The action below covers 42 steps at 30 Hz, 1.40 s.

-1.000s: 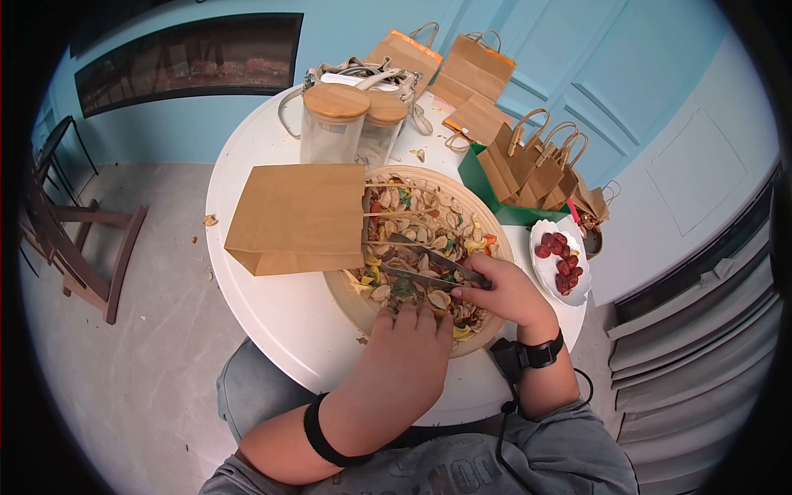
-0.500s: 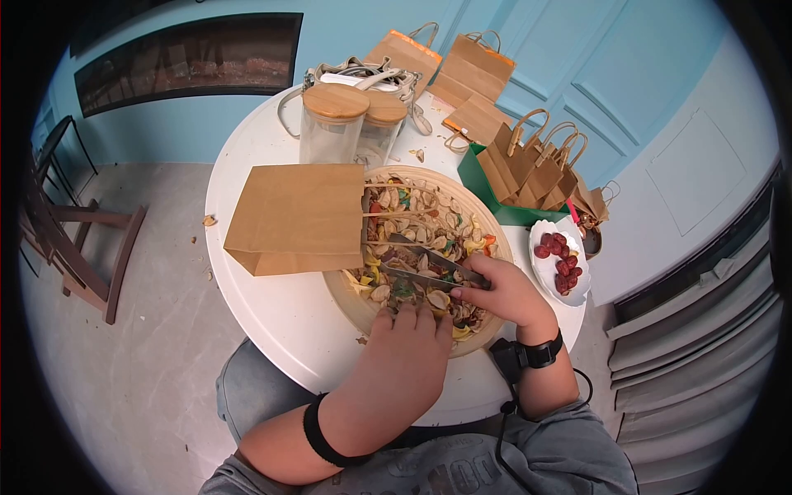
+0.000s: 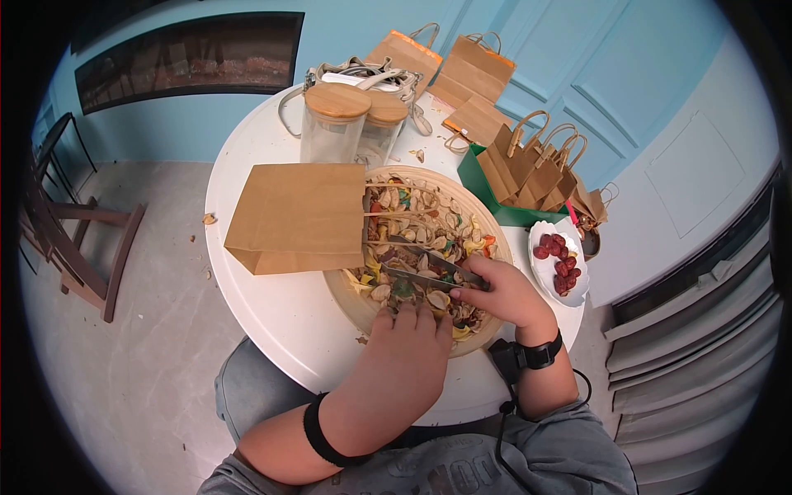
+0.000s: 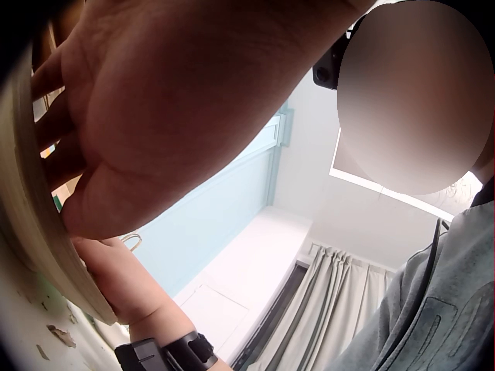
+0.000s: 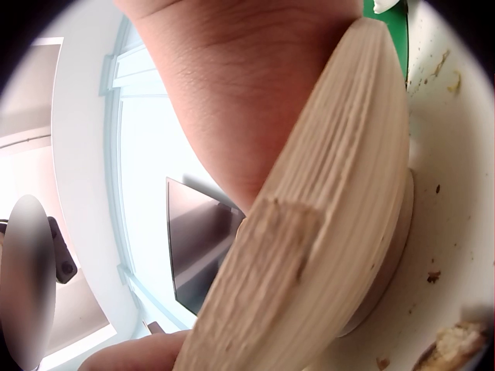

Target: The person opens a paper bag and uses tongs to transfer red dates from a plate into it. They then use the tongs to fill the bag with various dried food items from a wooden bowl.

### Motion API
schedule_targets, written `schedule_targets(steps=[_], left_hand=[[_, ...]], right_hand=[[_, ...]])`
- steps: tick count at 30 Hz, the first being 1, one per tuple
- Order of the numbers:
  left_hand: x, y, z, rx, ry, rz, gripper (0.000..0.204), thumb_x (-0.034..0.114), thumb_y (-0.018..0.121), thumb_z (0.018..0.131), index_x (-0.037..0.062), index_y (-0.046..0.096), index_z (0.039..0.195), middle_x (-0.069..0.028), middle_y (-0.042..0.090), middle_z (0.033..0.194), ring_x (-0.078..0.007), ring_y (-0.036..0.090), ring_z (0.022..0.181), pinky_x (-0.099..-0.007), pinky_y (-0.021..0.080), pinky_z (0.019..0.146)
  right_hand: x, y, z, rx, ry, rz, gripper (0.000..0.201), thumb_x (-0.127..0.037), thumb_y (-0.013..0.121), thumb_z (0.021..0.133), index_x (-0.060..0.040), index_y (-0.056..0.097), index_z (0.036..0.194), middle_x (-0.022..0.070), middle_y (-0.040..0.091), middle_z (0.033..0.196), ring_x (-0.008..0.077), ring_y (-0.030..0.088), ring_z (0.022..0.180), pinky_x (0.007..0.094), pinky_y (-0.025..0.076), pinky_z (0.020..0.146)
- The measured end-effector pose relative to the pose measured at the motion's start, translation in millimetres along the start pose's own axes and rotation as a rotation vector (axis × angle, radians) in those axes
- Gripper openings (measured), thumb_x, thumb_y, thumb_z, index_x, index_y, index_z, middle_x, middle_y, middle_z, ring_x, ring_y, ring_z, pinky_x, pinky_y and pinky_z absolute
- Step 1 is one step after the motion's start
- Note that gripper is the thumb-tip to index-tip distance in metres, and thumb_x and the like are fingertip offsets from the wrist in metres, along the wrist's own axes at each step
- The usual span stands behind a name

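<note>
A round wooden tray [image 3: 499,227] heaped with pale shells and coloured scraps [image 3: 437,202] sits on the white table in the head view. My right hand [image 3: 513,293] is over its right side and grips the joined end of metal tongs [image 3: 441,262], whose two flat arms spread apart among the shells. My left hand [image 3: 404,355] lies over the near rim, palm down with fingers extended, fingertips in the scraps. A brown paper bag [image 3: 297,219] lies on its side, its mouth and handles over the tray's left part. In the right wrist view, the tray rim [image 5: 340,185] hides most of the right hand.
Two glass jars [image 3: 334,136] with wooden lids stand behind the bag, near a pale handbag [image 3: 388,78]. A green box [image 3: 474,173] holds several paper bags. Dark red fruits [image 3: 565,264] lie on a white scalloped plate [image 3: 540,272]. More paper bags [image 3: 474,70] stand at the back.
</note>
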<state>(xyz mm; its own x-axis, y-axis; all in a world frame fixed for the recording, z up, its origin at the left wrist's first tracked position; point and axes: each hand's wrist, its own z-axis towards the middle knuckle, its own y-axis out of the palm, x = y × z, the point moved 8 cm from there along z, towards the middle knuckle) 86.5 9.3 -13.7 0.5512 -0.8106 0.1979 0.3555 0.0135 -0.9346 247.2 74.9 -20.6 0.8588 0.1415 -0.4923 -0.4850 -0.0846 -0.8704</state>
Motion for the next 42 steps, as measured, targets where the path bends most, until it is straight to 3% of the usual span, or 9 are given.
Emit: schedule_targets(steps=[1,5,7,23,25,26,28,34,42], left_hand=[[1,-3,-1,0.049,0.018,0.027,0.042,0.015,0.051,0.090,-0.0042,0.058,0.126,-0.0194,0.063,0.113,-0.0328,0.059,0.110,-0.0435,0.045,0.093],[1,-3,-2,0.047,0.020,0.009,0.043,0.015,0.051,0.089,-0.0044,0.058,0.127,-0.0191,0.063,0.112,-0.0323,0.059,0.109,-0.0429,0.045,0.093],[0,2,-1,-0.027,0.002,-0.028,0.046,0.019,0.056,0.088,-0.0015,0.058,0.130,-0.0227,0.060,0.123,-0.0359,0.057,0.114,-0.0496,0.042,0.099],[1,1,-2,-0.022,0.013,-0.014,0.047,0.018,0.055,0.089,-0.0019,0.057,0.131,-0.0228,0.061,0.122,-0.0358,0.057,0.114,-0.0495,0.043,0.099],[1,-1,-1,-0.013,0.009,-0.010,0.047,0.018,0.055,0.088,-0.0018,0.057,0.131,-0.0228,0.061,0.122,-0.0362,0.058,0.115,-0.0494,0.043,0.099],[2,-1,-1,-0.018,0.013,-0.006,0.047,0.018,0.055,0.088,-0.0018,0.057,0.131,-0.0228,0.061,0.122,-0.0362,0.058,0.115,-0.0494,0.043,0.099],[1,0,1,-0.023,-0.006,-0.042,0.047,0.018,0.055,0.088,-0.0016,0.057,0.131,-0.0230,0.061,0.122,-0.0366,0.058,0.115,-0.0492,0.043,0.100],[1,1,2,-0.032,-0.009,-0.053,0.047,0.017,0.055,0.088,-0.0009,0.057,0.131,-0.0234,0.061,0.124,-0.0365,0.058,0.116,-0.0490,0.043,0.101],[1,0,3,-0.037,-0.004,-0.051,0.047,0.017,0.056,0.088,-0.0004,0.057,0.131,-0.0238,0.060,0.125,-0.0377,0.058,0.117,-0.0495,0.043,0.101]], right_hand=[[0,0,0,-0.007,0.009,-0.004,0.035,-0.034,0.075,0.083,-0.0043,0.062,0.096,0.0151,0.058,0.072,0.0308,0.057,0.066,0.0388,0.044,0.060],[-1,1,0,-0.010,0.001,-0.026,0.035,-0.035,0.075,0.083,-0.0042,0.061,0.094,0.0152,0.057,0.071,0.0312,0.056,0.065,0.0392,0.044,0.060],[-1,1,0,-0.008,0.014,-0.028,0.036,-0.035,0.075,0.083,-0.0040,0.061,0.093,0.0153,0.057,0.070,0.0311,0.056,0.064,0.0391,0.044,0.060],[0,1,1,0.014,0.012,-0.006,0.035,-0.034,0.075,0.083,-0.0038,0.059,0.090,0.0154,0.056,0.069,0.0319,0.055,0.064,0.0394,0.043,0.059],[5,4,1,-0.018,0.038,-0.050,0.036,-0.030,0.079,0.081,-0.0041,0.063,0.101,0.0093,0.056,0.072,0.0205,0.053,0.065,0.0337,0.042,0.060],[4,3,1,-0.014,0.039,-0.044,0.036,-0.030,0.079,0.081,-0.0041,0.063,0.101,0.0093,0.056,0.072,0.0205,0.053,0.065,0.0337,0.042,0.060],[-2,1,0,0.003,0.011,-0.025,0.037,-0.037,0.074,0.084,-0.0039,0.058,0.089,0.0162,0.056,0.070,0.0343,0.056,0.066,0.0406,0.044,0.060],[-3,1,1,0.025,-0.071,-0.021,0.038,-0.038,0.073,0.084,-0.0042,0.057,0.088,0.0180,0.058,0.073,0.0380,0.059,0.071,0.0431,0.046,0.063],[-1,1,0,0.011,-0.043,-0.030,0.039,-0.040,0.073,0.084,-0.0048,0.055,0.087,0.0174,0.060,0.074,0.0381,0.060,0.072,0.0430,0.046,0.063]])
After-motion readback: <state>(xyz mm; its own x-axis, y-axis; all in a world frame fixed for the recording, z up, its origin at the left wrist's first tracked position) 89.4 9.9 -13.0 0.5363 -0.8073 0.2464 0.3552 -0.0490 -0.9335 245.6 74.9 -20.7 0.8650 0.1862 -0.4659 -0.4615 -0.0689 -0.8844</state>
